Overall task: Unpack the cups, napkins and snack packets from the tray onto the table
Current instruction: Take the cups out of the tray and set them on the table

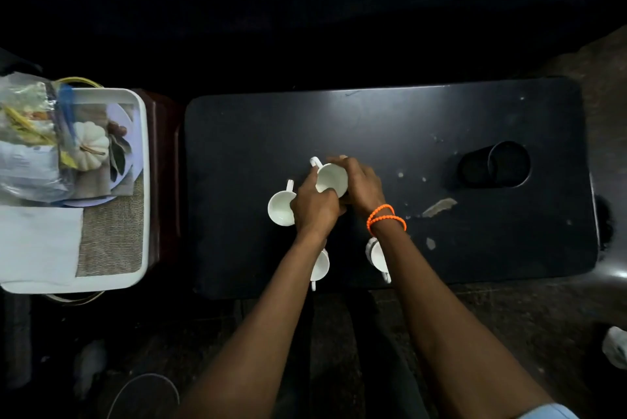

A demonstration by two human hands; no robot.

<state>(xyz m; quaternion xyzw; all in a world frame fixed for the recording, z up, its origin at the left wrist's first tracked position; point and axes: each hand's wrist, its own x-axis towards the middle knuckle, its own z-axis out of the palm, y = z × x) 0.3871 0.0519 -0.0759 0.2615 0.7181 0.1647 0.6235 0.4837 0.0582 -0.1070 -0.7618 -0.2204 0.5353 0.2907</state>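
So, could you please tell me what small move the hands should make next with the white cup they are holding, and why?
Probably lower the white ceramic cup onto the bare dark tabletop and let go. Both the left hand and right hand hold it, three other white cups already stand nearby, and the white tray still holds napkins and packets.

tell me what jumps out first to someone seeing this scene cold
Both hands, left hand and right hand, hold a white cup mid-table, with three more white cups around them on the dark table. At far left a white tray still holds snack packets and a white napkin.
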